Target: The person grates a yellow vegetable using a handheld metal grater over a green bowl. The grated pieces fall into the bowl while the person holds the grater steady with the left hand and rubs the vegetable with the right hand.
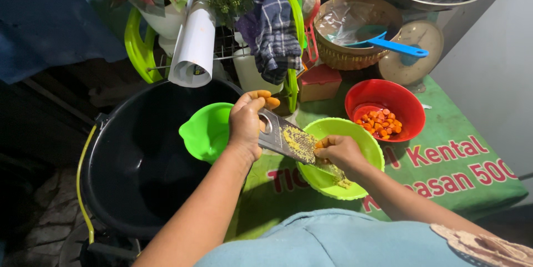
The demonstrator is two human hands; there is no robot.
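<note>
Left hand (246, 122) grips the flat metal grater (288, 140) slanted over the lime-green plastic bowl (363, 139) — right hand (340, 151) pinches a small yellow piece against it; red plastic bowl (402, 97) at two o'clock.

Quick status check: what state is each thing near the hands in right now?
Left hand: gripping the top of the grater.
Right hand: pressing a small orange piece against the grater face.
Metal grater: tilted, lower end in the bowl, coated with yellow shreds.
Green bowl: holds a little grated yellow pulp.
Red bowl: partly filled with orange pieces.
Black tub: open, contents not visible.
</note>
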